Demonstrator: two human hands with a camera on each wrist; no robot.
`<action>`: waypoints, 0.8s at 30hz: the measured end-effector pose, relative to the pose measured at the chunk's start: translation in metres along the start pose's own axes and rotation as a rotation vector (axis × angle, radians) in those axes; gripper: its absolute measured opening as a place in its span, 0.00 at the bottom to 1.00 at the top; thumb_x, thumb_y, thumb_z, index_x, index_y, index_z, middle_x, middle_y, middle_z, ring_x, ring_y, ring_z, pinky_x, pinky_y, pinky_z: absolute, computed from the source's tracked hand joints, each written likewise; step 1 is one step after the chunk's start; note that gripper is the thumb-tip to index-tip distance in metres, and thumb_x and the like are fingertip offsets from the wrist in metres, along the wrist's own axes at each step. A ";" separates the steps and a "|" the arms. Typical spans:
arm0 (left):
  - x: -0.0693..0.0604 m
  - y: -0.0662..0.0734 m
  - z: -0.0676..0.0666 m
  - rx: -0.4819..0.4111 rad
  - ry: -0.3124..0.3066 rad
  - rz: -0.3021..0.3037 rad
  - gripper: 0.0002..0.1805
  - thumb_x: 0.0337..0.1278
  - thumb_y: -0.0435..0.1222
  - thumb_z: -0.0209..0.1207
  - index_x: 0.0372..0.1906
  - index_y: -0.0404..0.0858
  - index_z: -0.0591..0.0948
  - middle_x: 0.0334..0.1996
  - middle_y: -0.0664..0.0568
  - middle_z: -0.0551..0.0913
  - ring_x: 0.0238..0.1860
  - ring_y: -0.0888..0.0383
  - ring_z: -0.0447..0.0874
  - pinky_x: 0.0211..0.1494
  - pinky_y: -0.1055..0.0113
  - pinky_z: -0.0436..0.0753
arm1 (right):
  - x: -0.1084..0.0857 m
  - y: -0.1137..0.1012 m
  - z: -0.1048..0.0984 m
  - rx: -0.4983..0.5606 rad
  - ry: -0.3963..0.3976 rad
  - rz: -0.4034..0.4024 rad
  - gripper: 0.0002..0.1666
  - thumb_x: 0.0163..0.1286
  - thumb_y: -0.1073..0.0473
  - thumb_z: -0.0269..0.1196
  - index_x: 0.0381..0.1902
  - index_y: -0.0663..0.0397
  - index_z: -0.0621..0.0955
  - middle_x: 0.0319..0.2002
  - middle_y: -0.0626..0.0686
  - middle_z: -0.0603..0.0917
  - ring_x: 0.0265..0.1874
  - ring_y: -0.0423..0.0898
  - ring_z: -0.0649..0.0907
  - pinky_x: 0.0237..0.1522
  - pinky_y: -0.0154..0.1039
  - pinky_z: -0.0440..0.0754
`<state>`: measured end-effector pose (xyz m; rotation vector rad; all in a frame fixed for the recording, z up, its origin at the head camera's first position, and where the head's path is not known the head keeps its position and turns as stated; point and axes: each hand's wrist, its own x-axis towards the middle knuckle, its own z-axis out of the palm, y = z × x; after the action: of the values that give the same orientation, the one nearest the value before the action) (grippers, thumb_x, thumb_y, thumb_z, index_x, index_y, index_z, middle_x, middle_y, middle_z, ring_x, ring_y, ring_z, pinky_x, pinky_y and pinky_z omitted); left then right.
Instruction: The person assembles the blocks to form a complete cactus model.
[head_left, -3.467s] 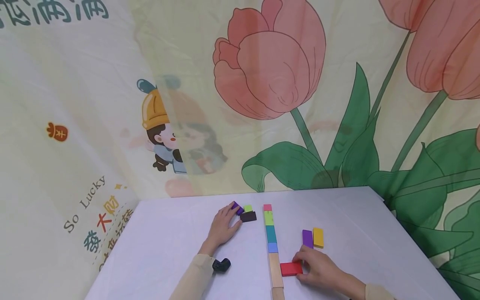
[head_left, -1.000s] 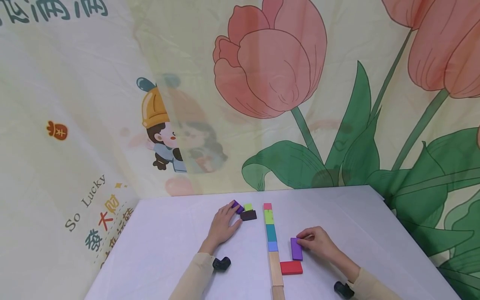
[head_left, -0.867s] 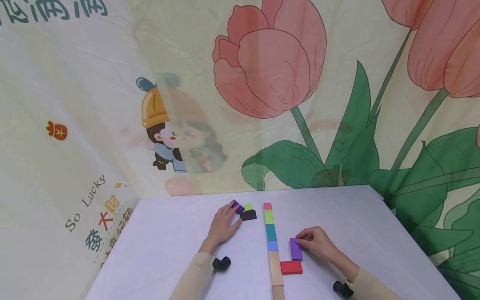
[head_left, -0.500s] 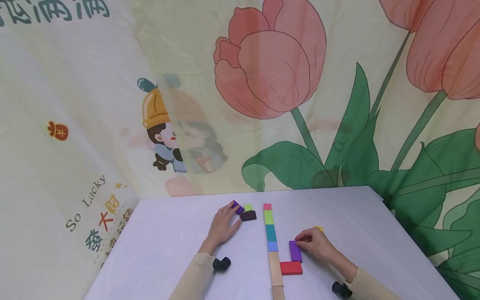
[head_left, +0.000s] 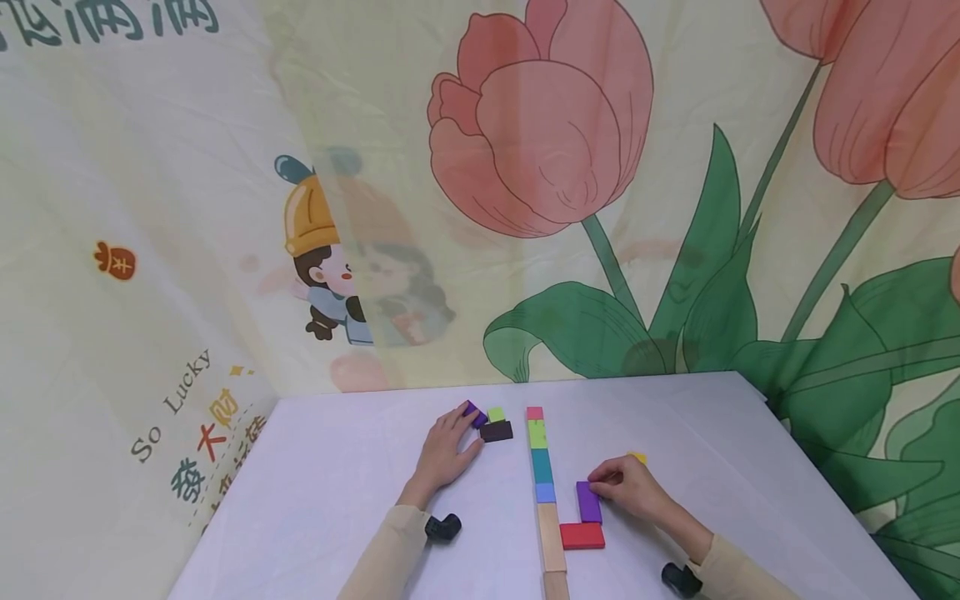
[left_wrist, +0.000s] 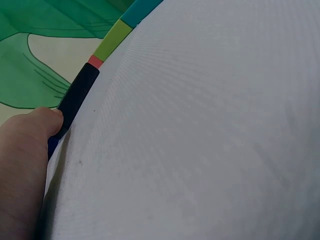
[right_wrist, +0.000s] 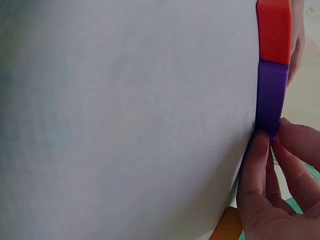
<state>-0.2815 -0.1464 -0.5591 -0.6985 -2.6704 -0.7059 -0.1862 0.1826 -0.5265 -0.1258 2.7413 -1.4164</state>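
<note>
My right hand (head_left: 632,486) pinches the near-right purple block (head_left: 588,502) between thumb and fingertips. That block lies flat, its near end against the red block (head_left: 582,536), as the right wrist view also shows. The red block sits crosswise against the right side of a long row of blocks, beside a plain wooden block (head_left: 551,537). My left hand (head_left: 446,450) rests on the table with relaxed fingers over another purple block (head_left: 475,414). Its thumb tip is at the black block (head_left: 496,431), with a small lime green block (head_left: 496,414) just behind.
The row runs away from me: wooden blocks, then a blue block (head_left: 545,493), a teal block (head_left: 542,466), lime green (head_left: 537,434) and pink at the far end. A yellow block (head_left: 638,457) is mostly hidden behind my right hand. A white cloth covers the table (head_left: 315,500).
My right hand has left the red block, taken the purple block from beside the yellow one, and slid it left and nearer, against the red block. My left hand has stayed still.
</note>
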 end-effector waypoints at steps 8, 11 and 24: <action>0.000 0.000 -0.001 -0.004 -0.004 -0.004 0.30 0.64 0.47 0.57 0.68 0.39 0.73 0.71 0.42 0.66 0.68 0.41 0.65 0.66 0.42 0.67 | 0.000 0.001 -0.001 -0.002 -0.020 -0.009 0.05 0.59 0.69 0.70 0.35 0.61 0.87 0.32 0.50 0.85 0.29 0.43 0.79 0.31 0.30 0.81; 0.000 0.001 -0.001 -0.005 -0.007 -0.005 0.30 0.64 0.47 0.57 0.68 0.39 0.73 0.71 0.42 0.66 0.69 0.41 0.65 0.67 0.42 0.66 | 0.000 0.002 -0.001 0.001 -0.016 -0.008 0.05 0.59 0.70 0.70 0.34 0.62 0.87 0.31 0.49 0.85 0.28 0.42 0.79 0.30 0.31 0.82; 0.000 -0.001 0.000 0.007 -0.005 0.006 0.30 0.65 0.48 0.57 0.68 0.40 0.72 0.71 0.42 0.66 0.69 0.41 0.65 0.67 0.43 0.67 | -0.001 0.003 -0.002 -0.023 -0.003 0.001 0.05 0.59 0.70 0.70 0.34 0.61 0.87 0.31 0.49 0.85 0.29 0.43 0.79 0.31 0.30 0.81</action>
<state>-0.2816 -0.1472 -0.5594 -0.7069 -2.6735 -0.6942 -0.1856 0.1856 -0.5276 -0.1273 2.7562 -1.3831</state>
